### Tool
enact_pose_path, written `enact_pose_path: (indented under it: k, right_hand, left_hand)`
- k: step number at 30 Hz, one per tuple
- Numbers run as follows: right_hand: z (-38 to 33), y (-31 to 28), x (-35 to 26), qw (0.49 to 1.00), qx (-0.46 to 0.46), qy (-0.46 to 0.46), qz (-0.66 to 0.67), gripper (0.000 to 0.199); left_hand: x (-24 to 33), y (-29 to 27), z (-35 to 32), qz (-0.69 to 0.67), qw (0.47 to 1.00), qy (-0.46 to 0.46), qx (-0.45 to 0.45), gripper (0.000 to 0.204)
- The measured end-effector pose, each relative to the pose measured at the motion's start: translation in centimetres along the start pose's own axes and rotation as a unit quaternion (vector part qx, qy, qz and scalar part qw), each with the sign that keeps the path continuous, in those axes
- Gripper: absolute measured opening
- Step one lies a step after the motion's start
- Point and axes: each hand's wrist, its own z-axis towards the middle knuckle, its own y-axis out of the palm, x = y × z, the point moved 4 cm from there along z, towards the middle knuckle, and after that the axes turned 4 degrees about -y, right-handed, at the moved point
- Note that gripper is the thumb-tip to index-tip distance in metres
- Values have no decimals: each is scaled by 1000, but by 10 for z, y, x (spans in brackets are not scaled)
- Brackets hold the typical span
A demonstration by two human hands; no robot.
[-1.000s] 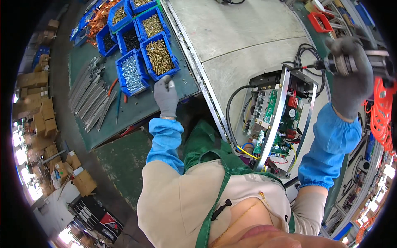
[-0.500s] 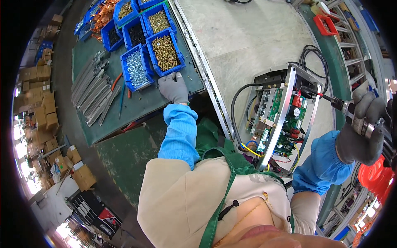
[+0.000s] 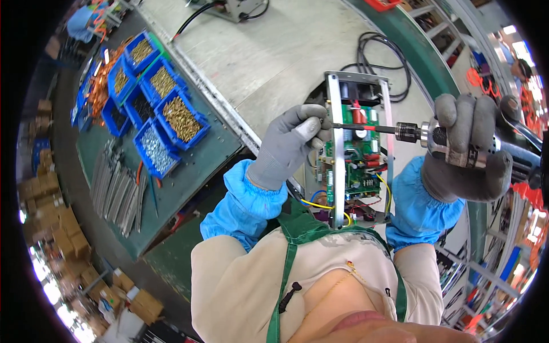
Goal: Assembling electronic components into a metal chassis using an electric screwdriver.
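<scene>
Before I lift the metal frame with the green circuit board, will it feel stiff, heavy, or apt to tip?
The metal frame looks stiff: straight rails, no sag. Probably moderately heavy, with green circuit board and fan. Standing on its edge, it may tip; trailing yellow wires could snag.

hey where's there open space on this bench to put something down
The pale bench top is bare between the metal rail and the black cable coil. The green mat is crowded with blue screw bins and grey metal strips, free only along its near edge.
</scene>
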Motion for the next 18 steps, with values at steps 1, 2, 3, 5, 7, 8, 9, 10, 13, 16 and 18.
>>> enact_pose_path:
  k: [1, 2, 3, 5, 7, 8, 9, 10, 13, 16, 18]
  right_hand:
    - [-3, -1, -4, 1000, 5, -6, -10, 59]
    - [-5, -4, -8, 1000, 21, -18, 1, 58]
    - [-8, -8, -11, 999, 37, -30, 14, 58]
    - [-13, -13, -17, 998, 34, -47, 22, 57]
    - [-17, -18, -21, 996, 78, -51, 9, 57]
    - [-19, -18, -23, 995, 81, -53, 8, 57]
    - [-20, -18, -23, 994, 94, -60, 13, 57]
    - [-21, -19, -24, 992, 105, -65, 17, 57]
    - [-24, -22, -27, 993, 98, -65, 19, 57]
    - [-26, -23, -32, 991, 107, -77, 15, 54]
    - [-28, -26, -38, 991, 107, -82, 12, 52]
  left_hand:
    - [-2, 9, 2, -9, 999, -2, -49, 23]
    - [-4, 17, 5, -10, 998, 0, -68, 22]
    - [-6, 21, 7, -7, 997, -5, -73, 22]
    - [-10, 28, 10, -9, 995, -21, -102, 23]
    - [-11, 34, 13, 4, 996, -25, -89, 23]
    - [-11, 36, 11, 6, 996, -24, -82, 23]
    - [-10, 38, 9, 7, 997, -23, -75, 24]
    - [-11, 40, 8, 9, 997, -25, -76, 24]
    - [-10, 48, 8, 77, 996, -6, -53, 24]
    - [-5, 60, 7, 194, 979, 53, -20, 24]
    - [-1, 69, 9, 279, 958, 58, -14, 25]
